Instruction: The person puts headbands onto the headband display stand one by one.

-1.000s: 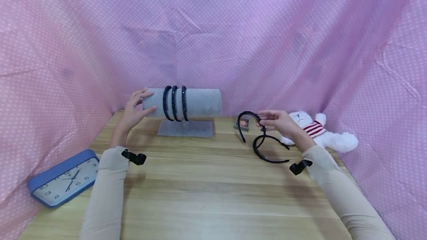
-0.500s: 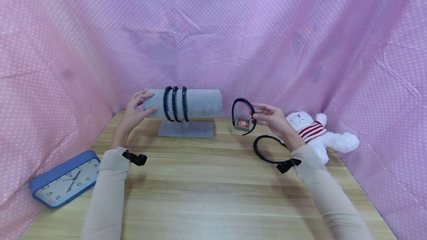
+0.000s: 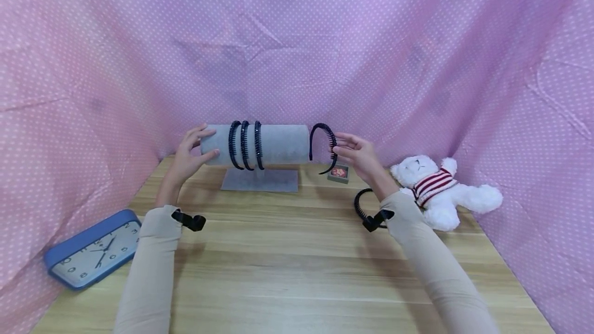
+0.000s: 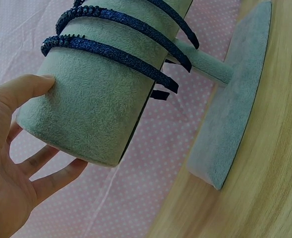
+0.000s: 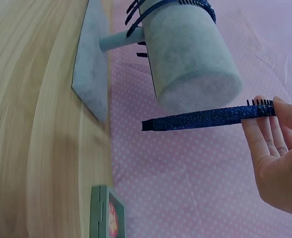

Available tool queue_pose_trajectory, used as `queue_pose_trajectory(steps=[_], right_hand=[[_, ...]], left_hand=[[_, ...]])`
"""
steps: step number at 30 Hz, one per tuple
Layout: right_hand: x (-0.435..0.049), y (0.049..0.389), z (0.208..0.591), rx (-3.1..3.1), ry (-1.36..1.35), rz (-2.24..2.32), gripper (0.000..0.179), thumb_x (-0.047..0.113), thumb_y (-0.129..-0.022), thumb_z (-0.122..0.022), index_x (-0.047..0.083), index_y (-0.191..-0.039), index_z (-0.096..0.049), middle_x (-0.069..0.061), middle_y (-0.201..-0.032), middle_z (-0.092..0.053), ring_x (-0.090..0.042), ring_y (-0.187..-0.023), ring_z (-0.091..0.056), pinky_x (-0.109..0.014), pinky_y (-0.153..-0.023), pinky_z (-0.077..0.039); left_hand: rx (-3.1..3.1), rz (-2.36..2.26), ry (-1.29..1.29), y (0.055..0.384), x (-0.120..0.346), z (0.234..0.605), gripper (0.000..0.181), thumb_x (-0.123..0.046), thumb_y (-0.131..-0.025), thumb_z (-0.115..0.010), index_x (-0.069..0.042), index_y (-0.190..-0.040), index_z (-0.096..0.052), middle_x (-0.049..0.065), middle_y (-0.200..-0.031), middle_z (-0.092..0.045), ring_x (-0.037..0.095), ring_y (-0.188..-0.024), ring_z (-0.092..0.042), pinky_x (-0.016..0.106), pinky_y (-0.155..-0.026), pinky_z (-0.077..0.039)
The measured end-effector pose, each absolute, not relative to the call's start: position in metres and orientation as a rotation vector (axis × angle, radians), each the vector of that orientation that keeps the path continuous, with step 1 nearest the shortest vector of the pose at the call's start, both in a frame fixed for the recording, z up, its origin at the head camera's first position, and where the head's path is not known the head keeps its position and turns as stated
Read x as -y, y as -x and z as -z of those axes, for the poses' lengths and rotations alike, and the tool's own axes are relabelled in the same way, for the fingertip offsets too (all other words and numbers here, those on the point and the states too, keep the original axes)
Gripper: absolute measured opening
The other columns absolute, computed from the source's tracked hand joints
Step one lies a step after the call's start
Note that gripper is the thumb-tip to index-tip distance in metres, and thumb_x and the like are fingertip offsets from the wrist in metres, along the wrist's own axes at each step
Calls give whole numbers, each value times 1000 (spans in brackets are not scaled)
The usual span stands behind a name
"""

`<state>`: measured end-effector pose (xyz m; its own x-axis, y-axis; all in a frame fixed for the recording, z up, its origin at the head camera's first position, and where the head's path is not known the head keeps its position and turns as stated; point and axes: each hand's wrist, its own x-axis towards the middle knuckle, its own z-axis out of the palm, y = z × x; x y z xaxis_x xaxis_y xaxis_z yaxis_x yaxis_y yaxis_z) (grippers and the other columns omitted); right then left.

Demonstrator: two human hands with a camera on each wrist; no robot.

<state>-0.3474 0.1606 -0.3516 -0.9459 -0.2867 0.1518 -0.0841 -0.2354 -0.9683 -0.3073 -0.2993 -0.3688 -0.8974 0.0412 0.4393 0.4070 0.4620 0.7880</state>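
A grey plush headband stand [image 3: 284, 144] with a horizontal roll stands at the back of the table, and three dark toothed headbands [image 3: 244, 144] hang over its left half. My left hand [image 3: 186, 154] grips the roll's left end, its thumb [image 4: 34, 88] on the near side. Between thumb and fingers my right hand [image 3: 359, 154] pinches another dark headband [image 5: 200, 119], raised off the table just beyond the roll's right end, its open side down. One more headband [image 3: 359, 205] lies on the table, partly hidden behind the right wrist.
A small box with a red picture [image 3: 339, 173] sits below the right hand. To the right lies a white plush bear [image 3: 436, 189] in a striped top. A blue clock [image 3: 95, 251] rests at the table's left. Pink dotted cloth [image 3: 297, 40] surrounds the wooden table [image 3: 278, 262].
My right hand has lifted the headband and carried it left, away from the one on the table, up to the roll's right end. The left hand keeps its hold.
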Motion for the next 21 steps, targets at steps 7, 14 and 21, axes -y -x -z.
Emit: queue_pose_trajectory(steps=[7,14,21], right_hand=[[-138,355,350,-1898,385,2310,52,-10,-94,-64,-2,-143,-52,2,-101,-74,-12,-92,-74,-27,-86,-61],[-122,363,348,-1943,350,2311,49,-8,-93,-66,0,-140,-57,0,-102,-74,-13,-92,-74,-28,-85,-62],[-108,368,348,-1976,348,2286,50,-8,-90,-70,-1,-138,-59,0,-101,-72,-12,-91,-72,-29,-83,-62]], left_hand=[[2390,1397,352,303,299,368,55,-11,-95,-72,-7,-147,-54,9,-166,-27,34,-143,-33,40,-108,-40],[2389,1398,349,304,300,367,55,-10,-95,-72,-7,-147,-53,9,-166,-27,35,-142,-34,35,-107,-40],[2376,1418,376,294,290,356,54,1,-94,-69,5,-144,-51,20,-165,-25,41,-145,-29,52,-114,-33]])
